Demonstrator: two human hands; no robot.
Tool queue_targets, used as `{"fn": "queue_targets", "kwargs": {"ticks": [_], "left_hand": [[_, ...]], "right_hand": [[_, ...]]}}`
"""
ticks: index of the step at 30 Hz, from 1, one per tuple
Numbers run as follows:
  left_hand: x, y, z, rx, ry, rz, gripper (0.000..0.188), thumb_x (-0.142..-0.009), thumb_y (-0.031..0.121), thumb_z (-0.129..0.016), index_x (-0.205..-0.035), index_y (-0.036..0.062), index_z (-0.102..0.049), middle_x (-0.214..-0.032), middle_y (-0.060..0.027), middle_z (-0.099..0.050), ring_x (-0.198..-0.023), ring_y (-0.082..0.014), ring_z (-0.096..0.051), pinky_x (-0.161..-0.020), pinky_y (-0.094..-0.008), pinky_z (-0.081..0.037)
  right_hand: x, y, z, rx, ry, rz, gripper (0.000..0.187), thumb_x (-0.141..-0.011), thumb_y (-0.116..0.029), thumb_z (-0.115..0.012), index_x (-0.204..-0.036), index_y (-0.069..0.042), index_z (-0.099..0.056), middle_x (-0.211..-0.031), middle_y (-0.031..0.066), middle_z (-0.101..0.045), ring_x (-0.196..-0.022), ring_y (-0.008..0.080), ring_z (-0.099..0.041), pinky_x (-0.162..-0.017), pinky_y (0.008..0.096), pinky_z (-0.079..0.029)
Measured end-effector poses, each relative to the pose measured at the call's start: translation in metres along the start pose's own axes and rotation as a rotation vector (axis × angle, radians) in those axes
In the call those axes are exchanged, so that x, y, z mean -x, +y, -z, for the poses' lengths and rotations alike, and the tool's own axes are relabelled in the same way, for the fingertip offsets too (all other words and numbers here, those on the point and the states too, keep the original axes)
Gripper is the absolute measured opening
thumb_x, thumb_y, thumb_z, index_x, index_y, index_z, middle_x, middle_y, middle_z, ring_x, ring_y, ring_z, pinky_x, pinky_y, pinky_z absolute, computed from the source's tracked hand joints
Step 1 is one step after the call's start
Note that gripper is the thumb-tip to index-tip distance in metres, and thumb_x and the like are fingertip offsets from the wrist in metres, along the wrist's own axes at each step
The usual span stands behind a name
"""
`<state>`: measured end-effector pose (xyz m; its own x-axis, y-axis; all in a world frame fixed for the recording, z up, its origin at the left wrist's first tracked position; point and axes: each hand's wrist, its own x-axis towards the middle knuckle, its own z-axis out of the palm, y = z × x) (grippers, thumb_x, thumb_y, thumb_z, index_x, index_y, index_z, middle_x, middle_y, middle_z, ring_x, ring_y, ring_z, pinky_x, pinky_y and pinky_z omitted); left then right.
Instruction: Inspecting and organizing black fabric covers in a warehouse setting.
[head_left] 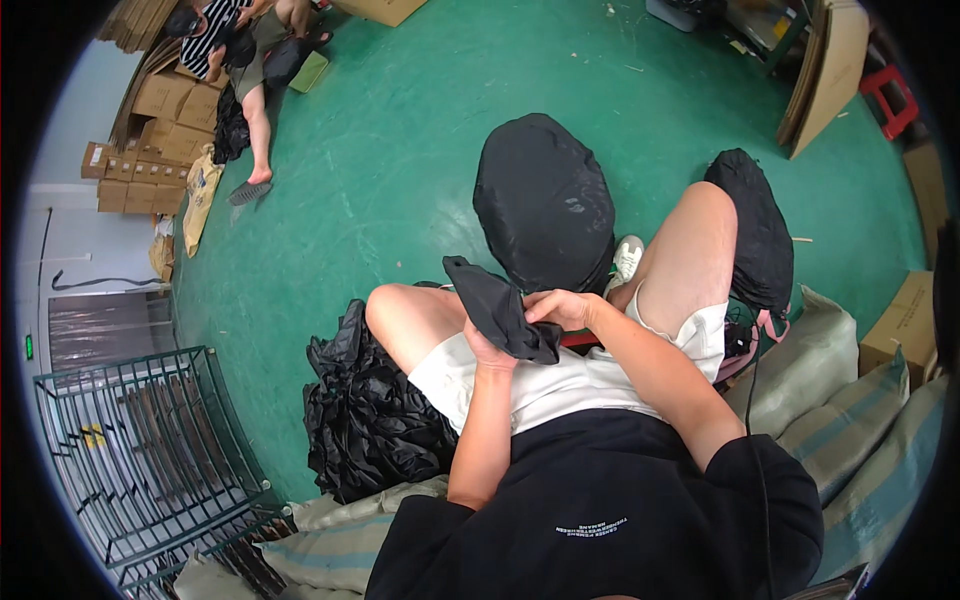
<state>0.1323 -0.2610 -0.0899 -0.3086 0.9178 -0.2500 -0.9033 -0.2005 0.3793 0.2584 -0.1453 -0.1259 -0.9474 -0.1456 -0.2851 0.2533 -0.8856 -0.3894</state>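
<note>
- Black cloth [495, 308]: a soft, folded piece held in both hands above the seated person's lap, its upper end tilted to the left.
- Left hand [490, 347]: grip closed about the lower part of the cloth from beneath; some fingers are hidden behind it.
- Right hand [560, 308]: grip drawn together at the cloth's right edge, fingers bent, pinching the fabric; the exact finger closure is partly concealed.
- White shorts [640, 388]: directly below the hands, worn with a black shirt [590, 490].
- Large black bag [545, 200]: rounded and full, just beyond the cloth; whether the two touch cannot be determined.
- White shoe [627, 260]: just beside that bag, at its right.
- Black bundle [755, 235]: on the floor, outside the right knee.
- Black plastic bag [370, 420]: crumpled, beside the left thigh.
- Woven sacks [845, 425]: pale with blue bands, at the right, near a cardboard box [900, 325].
- Metal rack [150, 455]: dark green bars, at far left.
- Green floor [370, 180]: extends to a co-worker [222, 35] in a striped top, seated well apart near stacked boxes [170, 145].
- Red stool [890, 102]: upper right, near upright cardboard sheets [830, 80].
</note>
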Motion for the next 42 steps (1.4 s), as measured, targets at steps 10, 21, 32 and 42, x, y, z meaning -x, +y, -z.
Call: {"fn": "queue_targets", "kwargs": {"ticks": [10,21,32,42], "left_hand": [[-0.004,0.008,-0.039,-0.149,0.172,0.031,0.046,-0.096,0.041,-0.045,-0.122,0.0044,-0.055,-0.115,-0.0081,-0.062,-0.104,-0.0239,-0.059,-0.093,-0.0374,-0.047],[-0.009,0.069,-0.018,-0.344,0.173,-0.218,0.048,-0.098,0.035,-0.047,-0.13,-0.0002,-0.05,-0.13,-0.013,-0.055,-0.12,-0.0274,-0.052,-0.104,-0.0428,-0.039],[0.004,0.126,-0.042,-0.781,0.107,-0.503,0.038,-0.099,0.029,-0.047,-0.103,-0.0067,-0.06,-0.102,-0.0136,-0.065,-0.093,-0.0196,-0.061,-0.088,-0.0325,-0.045],[-0.004,0.116,-0.023,-1.315,0.318,-0.543,0.012,-0.075,0.001,-0.059,-0.083,-0.001,-0.067,-0.088,-0.0021,-0.064,-0.083,-0.0114,-0.056,-0.081,-0.0253,-0.042]], "right_hand": [[-0.019,0.007,0.003,0.187,0.174,0.253,0.031,-0.07,-0.003,-0.059,-0.1,0.003,-0.065,-0.093,0.0064,-0.066,-0.085,0.0155,-0.061,-0.08,0.0269,-0.046],[-0.019,-0.013,0.045,0.112,0.979,0.615,0.019,-0.088,-0.001,-0.046,-0.101,-0.005,-0.059,-0.089,0.0036,-0.062,-0.082,0.0149,-0.059,-0.072,0.0277,-0.046],[0.031,-0.062,0.004,-0.351,0.462,0.748,0.016,-0.089,0.0,-0.047,-0.101,-0.002,-0.058,-0.096,0.0091,-0.065,-0.086,0.0188,-0.064,-0.08,0.0332,-0.053],[0.011,-0.045,0.019,0.04,0.728,0.761,0.003,-0.088,-0.008,-0.064,-0.087,-0.006,-0.063,-0.085,0.001,-0.065,-0.081,0.0086,-0.058,-0.076,0.0242,-0.045]]}}
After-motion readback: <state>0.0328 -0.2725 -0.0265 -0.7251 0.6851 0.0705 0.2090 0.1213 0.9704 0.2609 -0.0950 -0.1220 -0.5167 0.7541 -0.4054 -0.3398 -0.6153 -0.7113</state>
